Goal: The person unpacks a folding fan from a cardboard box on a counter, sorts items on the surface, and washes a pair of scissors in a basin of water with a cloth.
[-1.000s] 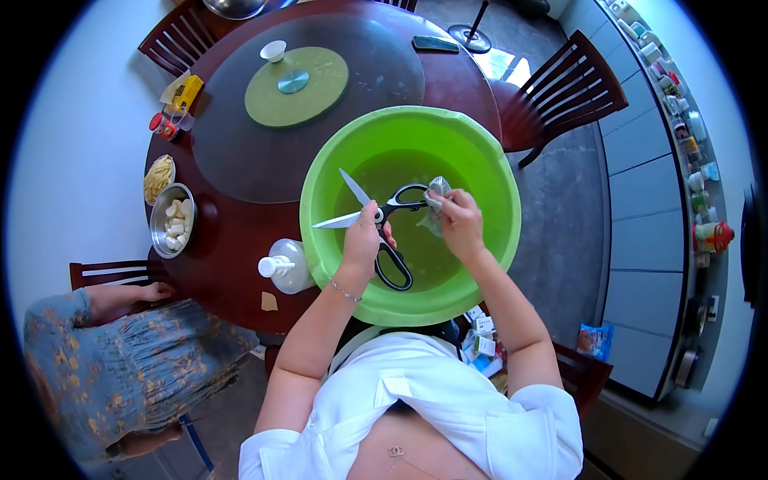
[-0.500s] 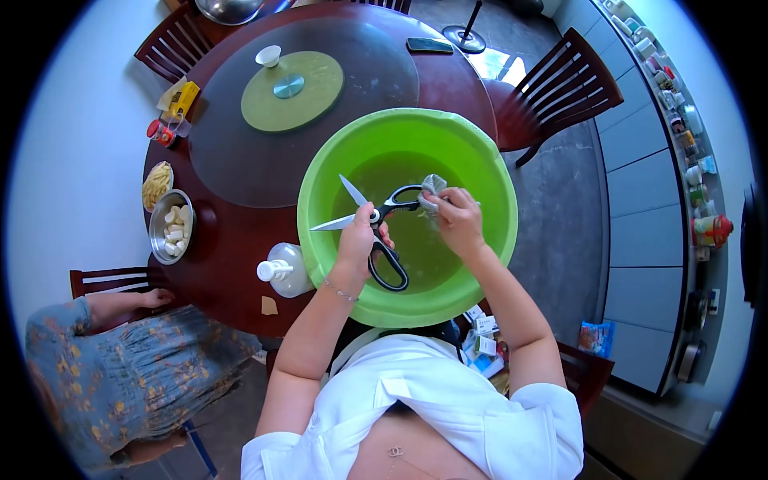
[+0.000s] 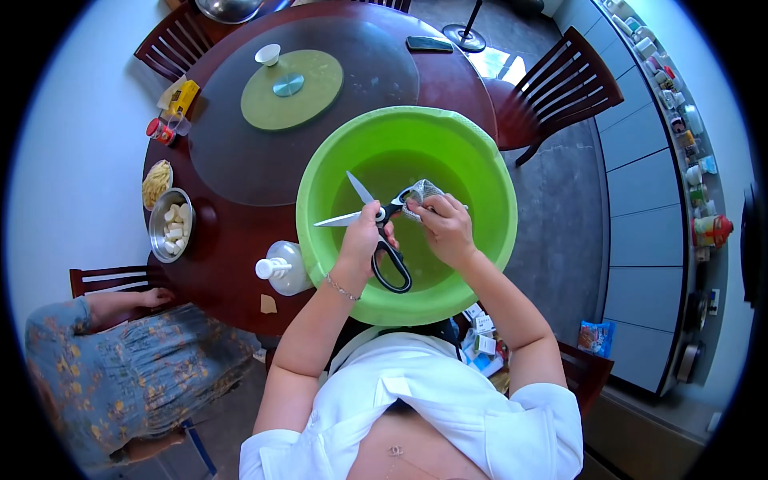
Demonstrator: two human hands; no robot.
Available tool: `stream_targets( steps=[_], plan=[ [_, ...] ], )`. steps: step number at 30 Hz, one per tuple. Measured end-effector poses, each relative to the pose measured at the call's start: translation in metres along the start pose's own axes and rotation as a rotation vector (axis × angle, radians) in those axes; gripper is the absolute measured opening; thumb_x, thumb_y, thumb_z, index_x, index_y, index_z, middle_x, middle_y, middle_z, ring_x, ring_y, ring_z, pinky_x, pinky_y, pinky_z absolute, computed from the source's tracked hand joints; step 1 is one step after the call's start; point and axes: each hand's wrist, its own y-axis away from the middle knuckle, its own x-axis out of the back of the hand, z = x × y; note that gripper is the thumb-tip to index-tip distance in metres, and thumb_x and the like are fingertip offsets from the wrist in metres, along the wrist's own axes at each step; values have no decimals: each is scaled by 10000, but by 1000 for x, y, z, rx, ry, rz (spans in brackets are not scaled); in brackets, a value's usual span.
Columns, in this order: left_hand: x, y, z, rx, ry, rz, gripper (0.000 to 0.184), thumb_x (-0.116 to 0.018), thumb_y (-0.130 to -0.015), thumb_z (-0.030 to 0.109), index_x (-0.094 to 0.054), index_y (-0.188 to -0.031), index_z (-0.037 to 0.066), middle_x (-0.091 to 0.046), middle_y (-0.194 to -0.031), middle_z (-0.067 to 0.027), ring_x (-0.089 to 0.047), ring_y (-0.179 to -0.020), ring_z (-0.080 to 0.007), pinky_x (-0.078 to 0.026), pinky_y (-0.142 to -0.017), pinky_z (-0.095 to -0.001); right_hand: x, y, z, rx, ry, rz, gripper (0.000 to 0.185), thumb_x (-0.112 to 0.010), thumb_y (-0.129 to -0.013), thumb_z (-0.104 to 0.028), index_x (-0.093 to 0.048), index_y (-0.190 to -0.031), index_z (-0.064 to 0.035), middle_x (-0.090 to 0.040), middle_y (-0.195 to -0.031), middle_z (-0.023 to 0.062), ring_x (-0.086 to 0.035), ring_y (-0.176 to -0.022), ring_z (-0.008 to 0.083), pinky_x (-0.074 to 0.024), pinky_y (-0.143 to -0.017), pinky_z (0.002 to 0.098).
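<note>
A pair of scissors (image 3: 390,262) with black handles is held over the green basin (image 3: 488,264), its blades spread apart and pointing left. My left hand (image 3: 364,240) is closed around the scissors near the pivot. In my right hand (image 3: 450,232) is a grey mesh cloth (image 3: 422,194), pinched between the fingers and pressed on the upper handle loop, which it partly covers. Cloudy water (image 3: 384,172) lies in the basin below both hands.
Left of the basin stand a clear pump bottle (image 3: 288,270), a steel bowl (image 3: 164,250) of white chunks and a plate of pale strips (image 3: 157,186). A seated person (image 3: 136,376) is at lower left. Behind is a round turntable (image 3: 320,104).
My right hand has moved the cloth leftward and slightly down along the upper handle, toward the pivot. The scissors have shifted slightly right, still in my left hand.
</note>
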Motion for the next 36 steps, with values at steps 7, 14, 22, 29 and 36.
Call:
stream_targets(
  steps=[7, 14, 22, 29, 36],
  plan=[
    [8, 3, 5, -37, -53, 8, 329, -403, -889, 347, -502, -837, 37, -418, -517, -19, -426, -448, -138, -403, -473, -295, 0, 7, 13, -31, 10, -11, 345, -615, -590, 48, -661, -882, -130, -529, -769, 19, -526, -691, 207, -444, -594, 322],
    [16, 1, 5, -60, -72, 19, 314, -429, -882, 336, -513, -851, 34, -429, -525, -19, -430, -449, -134, -407, -466, -292, 2, 19, 42, -249, -127, -11, 180, -632, -678, 28, -661, -837, -51, -523, -773, 50, -516, -667, 193, -416, -584, 276],
    [19, -5, 2, -50, -56, -26, 317, -454, -866, 349, -496, -801, 42, -474, -546, -28, -463, -443, -133, -440, -460, -285, 9, 26, 62, -742, -804, -22, 118, -591, -830, -89, -614, -861, 23, -502, -781, -7, -453, -685, 89, -370, -599, 214],
    [18, -1, 1, -89, -110, -28, 354, -470, -855, 377, -520, -831, 27, -476, -548, -27, -466, -451, -129, -441, -463, -276, 8, 16, 30, -879, -1125, -129, 142, -556, -867, -111, -624, -939, -9, -561, -788, -47, -472, -693, 22, -394, -605, 171],
    [24, 3, 9, -98, -294, -174, 390, -495, -848, 397, -556, -878, 13, -477, -563, -21, -478, -484, -131, -434, -493, -258, 9, 7, 31, -773, -1047, -262, 127, -534, -880, -110, -603, -909, -7, -547, -744, -64, -463, -671, 21, -397, -605, 172]
  ],
)
